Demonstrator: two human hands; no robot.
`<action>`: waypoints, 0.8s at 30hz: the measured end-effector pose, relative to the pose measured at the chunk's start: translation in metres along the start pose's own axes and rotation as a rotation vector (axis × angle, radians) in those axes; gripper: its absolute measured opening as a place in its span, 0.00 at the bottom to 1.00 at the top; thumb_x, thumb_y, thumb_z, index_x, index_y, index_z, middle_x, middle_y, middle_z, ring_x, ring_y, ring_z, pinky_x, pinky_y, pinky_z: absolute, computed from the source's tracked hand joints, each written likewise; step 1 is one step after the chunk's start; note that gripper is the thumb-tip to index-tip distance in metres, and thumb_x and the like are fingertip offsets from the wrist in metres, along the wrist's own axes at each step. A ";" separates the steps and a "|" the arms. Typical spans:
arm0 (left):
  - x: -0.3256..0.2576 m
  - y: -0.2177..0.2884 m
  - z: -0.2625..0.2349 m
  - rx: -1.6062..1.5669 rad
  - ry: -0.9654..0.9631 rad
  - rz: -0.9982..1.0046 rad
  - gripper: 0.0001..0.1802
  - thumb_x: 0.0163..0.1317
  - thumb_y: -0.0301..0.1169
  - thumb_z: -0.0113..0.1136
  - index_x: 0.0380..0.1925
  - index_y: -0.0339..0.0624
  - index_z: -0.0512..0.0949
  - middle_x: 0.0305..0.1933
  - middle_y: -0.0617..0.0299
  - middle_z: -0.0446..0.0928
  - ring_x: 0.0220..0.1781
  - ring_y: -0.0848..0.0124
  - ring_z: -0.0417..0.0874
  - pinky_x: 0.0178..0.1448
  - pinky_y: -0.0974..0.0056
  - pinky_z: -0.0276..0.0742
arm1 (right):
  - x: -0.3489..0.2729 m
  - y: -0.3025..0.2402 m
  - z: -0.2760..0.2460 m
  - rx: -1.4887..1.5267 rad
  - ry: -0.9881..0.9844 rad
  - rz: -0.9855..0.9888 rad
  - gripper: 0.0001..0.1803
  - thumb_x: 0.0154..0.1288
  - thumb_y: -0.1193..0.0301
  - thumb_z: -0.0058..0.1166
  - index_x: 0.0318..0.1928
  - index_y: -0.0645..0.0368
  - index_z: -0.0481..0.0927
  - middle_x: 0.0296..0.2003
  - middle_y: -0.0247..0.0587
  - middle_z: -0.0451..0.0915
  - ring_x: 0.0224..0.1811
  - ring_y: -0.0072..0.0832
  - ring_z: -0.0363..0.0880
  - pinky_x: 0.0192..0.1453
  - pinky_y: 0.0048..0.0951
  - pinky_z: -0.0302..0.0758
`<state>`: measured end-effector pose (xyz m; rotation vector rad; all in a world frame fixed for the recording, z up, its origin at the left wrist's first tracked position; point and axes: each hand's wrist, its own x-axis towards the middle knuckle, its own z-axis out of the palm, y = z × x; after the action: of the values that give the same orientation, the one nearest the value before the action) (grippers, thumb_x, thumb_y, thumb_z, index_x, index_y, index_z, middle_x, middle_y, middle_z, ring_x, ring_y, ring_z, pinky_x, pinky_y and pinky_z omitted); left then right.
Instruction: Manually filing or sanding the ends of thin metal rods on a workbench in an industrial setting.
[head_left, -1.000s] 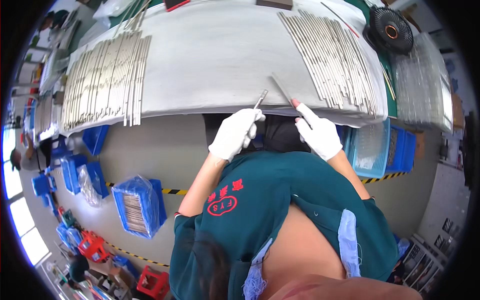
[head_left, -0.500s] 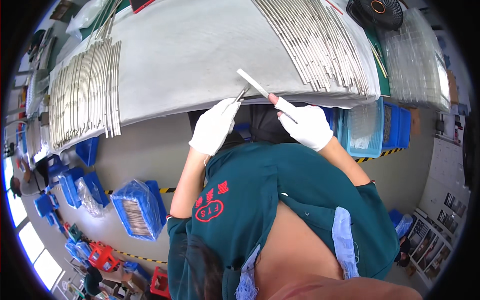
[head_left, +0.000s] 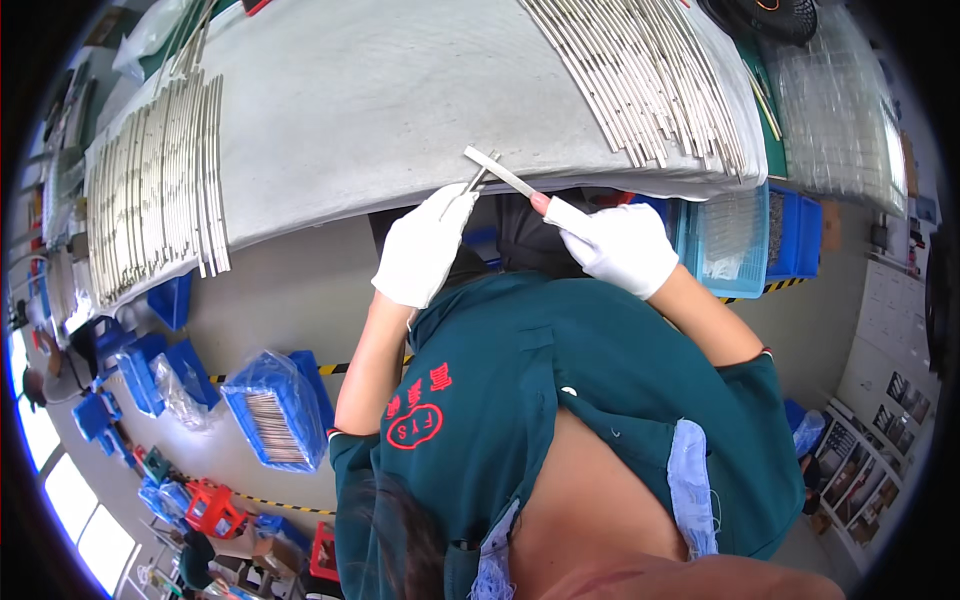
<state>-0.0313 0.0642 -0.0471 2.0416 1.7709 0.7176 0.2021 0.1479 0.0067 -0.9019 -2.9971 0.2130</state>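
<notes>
**Metal strip held at the bench edge**

Grey cloth covers the long workbench (head_left: 380, 110), which curves across the upper part of the view. At its near edge, a flat, narrow, silver metal strip (head_left: 500, 172) is held in the air just above the cloth border, tilted so its far end points up and left.

The right hand (head_left: 620, 245), in a white fabric glove with one reddish fingertip exposed, is closed around the lower end of the strip. The left hand (head_left: 425, 245), also in a white glove, is curled shut around a thin metal tool (head_left: 478, 182) whose tip meets the strip near its middle; the kind of tool cannot be made out.

Two batches of similar long silver strips lie flat on the cloth: one row at the left end (head_left: 150, 190), one fanned row at the right end (head_left: 640, 80). Blue plastic bins (head_left: 275, 410) stand on the floor below.
</notes>
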 end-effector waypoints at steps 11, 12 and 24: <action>0.001 0.005 0.002 0.102 0.052 0.041 0.13 0.63 0.29 0.49 0.46 0.40 0.76 0.47 0.54 0.77 0.40 0.59 0.81 0.42 0.63 0.78 | -0.002 0.000 0.007 0.002 0.075 -0.027 0.27 0.58 0.69 0.51 0.60 0.39 0.70 0.08 0.32 0.66 0.08 0.28 0.66 0.12 0.28 0.61; 0.001 0.007 0.002 -0.096 0.009 -0.119 0.13 0.64 0.30 0.49 0.46 0.40 0.76 0.47 0.54 0.78 0.40 0.59 0.81 0.43 0.63 0.78 | 0.003 0.001 0.008 0.028 0.072 -0.006 0.26 0.60 0.68 0.48 0.61 0.37 0.69 0.08 0.32 0.66 0.07 0.29 0.66 0.12 0.30 0.61; -0.002 0.006 0.010 -0.209 0.006 -0.179 0.14 0.60 0.27 0.52 0.47 0.39 0.75 0.48 0.52 0.77 0.41 0.57 0.81 0.43 0.62 0.79 | 0.005 0.005 0.011 0.108 0.187 0.110 0.23 0.62 0.65 0.50 0.59 0.43 0.72 0.21 0.35 0.79 0.10 0.30 0.70 0.16 0.30 0.68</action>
<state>-0.0201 0.0620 -0.0523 1.7231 1.7730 0.8159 0.2002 0.1537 -0.0047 -1.0152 -2.7403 0.2727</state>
